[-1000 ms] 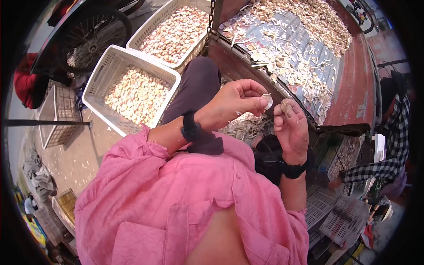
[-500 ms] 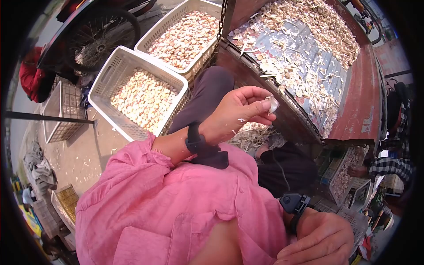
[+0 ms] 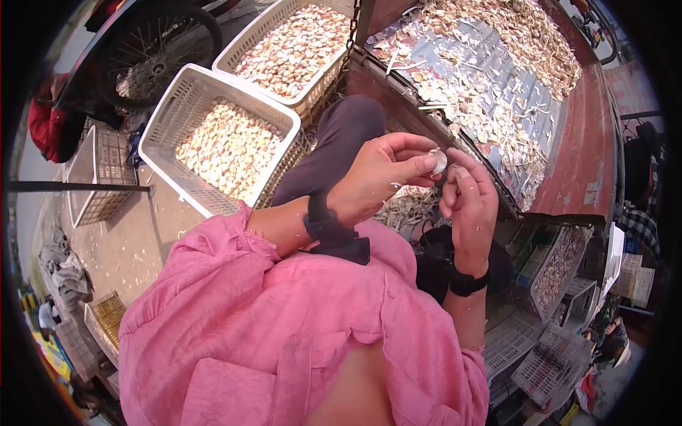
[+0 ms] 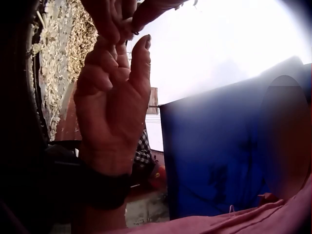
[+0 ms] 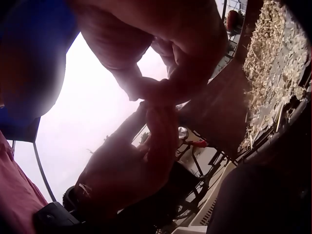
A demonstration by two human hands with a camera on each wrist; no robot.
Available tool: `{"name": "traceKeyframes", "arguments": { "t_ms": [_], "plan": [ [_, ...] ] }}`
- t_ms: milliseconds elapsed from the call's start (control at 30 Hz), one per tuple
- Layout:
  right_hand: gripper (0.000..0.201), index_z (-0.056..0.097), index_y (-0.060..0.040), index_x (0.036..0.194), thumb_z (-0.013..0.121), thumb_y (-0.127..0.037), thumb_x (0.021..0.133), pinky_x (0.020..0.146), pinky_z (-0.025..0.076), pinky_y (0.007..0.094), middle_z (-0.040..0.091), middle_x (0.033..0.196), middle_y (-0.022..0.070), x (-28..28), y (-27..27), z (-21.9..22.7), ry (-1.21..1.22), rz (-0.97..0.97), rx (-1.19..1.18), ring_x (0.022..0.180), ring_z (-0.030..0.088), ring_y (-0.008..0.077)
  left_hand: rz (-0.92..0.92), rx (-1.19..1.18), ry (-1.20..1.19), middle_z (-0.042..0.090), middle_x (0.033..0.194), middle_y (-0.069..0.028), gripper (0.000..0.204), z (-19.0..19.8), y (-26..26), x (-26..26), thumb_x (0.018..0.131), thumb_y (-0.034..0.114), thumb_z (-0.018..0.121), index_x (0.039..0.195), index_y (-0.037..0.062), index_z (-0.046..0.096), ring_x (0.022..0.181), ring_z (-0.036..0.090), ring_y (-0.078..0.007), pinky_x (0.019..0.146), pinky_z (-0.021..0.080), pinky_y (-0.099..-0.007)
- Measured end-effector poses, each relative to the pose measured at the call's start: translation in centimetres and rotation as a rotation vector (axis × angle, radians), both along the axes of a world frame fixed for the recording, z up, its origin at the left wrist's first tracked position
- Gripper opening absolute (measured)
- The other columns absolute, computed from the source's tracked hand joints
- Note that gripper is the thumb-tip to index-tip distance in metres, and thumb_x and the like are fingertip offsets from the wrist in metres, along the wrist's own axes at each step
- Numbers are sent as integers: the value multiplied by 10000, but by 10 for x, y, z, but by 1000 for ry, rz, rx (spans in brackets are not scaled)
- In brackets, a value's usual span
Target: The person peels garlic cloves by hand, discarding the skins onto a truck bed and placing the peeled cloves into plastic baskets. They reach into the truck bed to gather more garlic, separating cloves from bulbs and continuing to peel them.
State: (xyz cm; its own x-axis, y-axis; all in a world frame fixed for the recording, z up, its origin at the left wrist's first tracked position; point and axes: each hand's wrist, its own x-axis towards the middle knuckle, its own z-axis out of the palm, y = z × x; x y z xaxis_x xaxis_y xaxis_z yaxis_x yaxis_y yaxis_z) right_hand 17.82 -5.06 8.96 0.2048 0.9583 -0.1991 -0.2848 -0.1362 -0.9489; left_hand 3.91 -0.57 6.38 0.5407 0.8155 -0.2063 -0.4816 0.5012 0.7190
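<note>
My left hand (image 3: 366,177) is raised in front of the body in the head view. Its thumb and fingers pinch a whitish garlic clove (image 3: 440,161) with papery skin. Close on its right is my right hand (image 3: 474,202), fingers bent and their tips right at the clove. The left wrist view shows the right hand (image 4: 112,107) from the palm side, its thumb standing apart from the fingers. In the dim right wrist view, the fingertips of both hands meet, with the left hand (image 5: 129,163) below. I cannot tell whether the right fingers grip anything.
A white crate (image 3: 167,131) of garlic cloves stands at the left, with a second crate (image 3: 309,106) behind it. The metal cart bed (image 3: 465,85) ahead carries scattered skins and stems. A spoked wheel (image 3: 158,65) stands at far left. Stacked plastic crates (image 3: 550,366) are at lower right.
The right hand, beside the left with a brownish piece one second ago, dropped to the lower right and is back up at the clove. The left hand stays raised with its clove.
</note>
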Motion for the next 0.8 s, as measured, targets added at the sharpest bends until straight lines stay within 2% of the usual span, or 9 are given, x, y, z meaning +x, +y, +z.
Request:
{"name": "traceKeyframes", "arguments": {
  "t_ms": [67, 167, 200, 267, 400, 500, 533, 600, 800],
  "plan": [
    [244, 510, 26, 1053, 497, -57, 823, 419, 320, 153, 471, 640, -3, -1, -1, -12, -55, 80, 3, 481, 398, 28, 19, 24, 11, 580, 880, -83, 228, -1, 1, -1, 800, 106, 570, 988, -17, 528, 784, 585, -140, 702, 500, -256],
    [297, 524, 24, 1047, 573, -6, 755, 493, 371, 144, 504, 708, -8, -4, -1, -25, -550, 97, 307, 577, 468, 43, -51, -50, 43, 584, 880, -90, 227, -3, -1, -4, 798, 101, 572, 986, -20, 538, 779, 579, -128, 703, 497, -254],
    [297, 524, 24, 1047, 573, -6, 755, 493, 371, 144, 504, 708, -8, 0, -3, -22, -549, 97, 301, 577, 468, 43, -107, -72, 66, 585, 880, -92, 225, -5, 1, -5, 796, 99, 573, 983, -24, 544, 774, 579, -127, 701, 496, -252],
    [277, 542, 21, 1026, 559, 10, 750, 508, 379, 146, 511, 714, -11, 4, -7, -15, -966, 232, 319, 604, 477, 47, -163, -97, 92, 587, 881, -94, 224, -9, 3, -8, 795, 97, 574, 979, -28, 550, 769, 578, -127, 700, 495, -250],
    [257, 545, 35, 1016, 537, 0, 762, 479, 369, 159, 515, 697, -10, 11, -14, -18, -904, 233, 365, 575, 464, 53, -284, 64, 152, 596, 878, -88, 217, -7, 1, -14, 798, 91, 569, 973, -37, 568, 762, 578, -124, 704, 491, -241],
    [219, 556, 33, 1003, 462, -59, 828, 398, 295, 159, 511, 658, -5, 15, -22, -12, -280, 210, 33, 484, 390, 20, -323, 143, 117, 600, 877, -83, 210, -3, -1, -15, 803, 75, 558, 979, -39, 570, 759, 577, -120, 699, 488, -233],
    [219, 556, 33, 1003, 462, -59, 828, 398, 295, 159, 511, 658, -5, 16, -23, -13, -280, 206, 34, 484, 390, 20, -311, 148, 75, 602, 876, -80, 206, -3, -1, -14, 806, 64, 551, 983, -39, 571, 761, 576, -117, 694, 486, -227],
    [211, 555, 19, 1003, 457, -81, 845, 387, 276, 152, 505, 661, -2, 17, -23, -15, 26, 142, 14, 467, 365, 9, -293, 156, 39, 599, 881, -86, 206, -1, -2, -12, 806, 48, 544, 991, -41, 567, 761, 576, -117, 689, 485, -224],
    [206, 536, 16, 1011, 466, -83, 844, 408, 304, 156, 502, 669, 9, 12, -26, -6, -91, 55, 112, 470, 360, 16, -220, 407, -168, 589, 895, -131, 183, 40, -16, -22, 769, -58, 534, 944, -31, 579, 773, 593, -163, 676, 487, -254]
  ]
}}
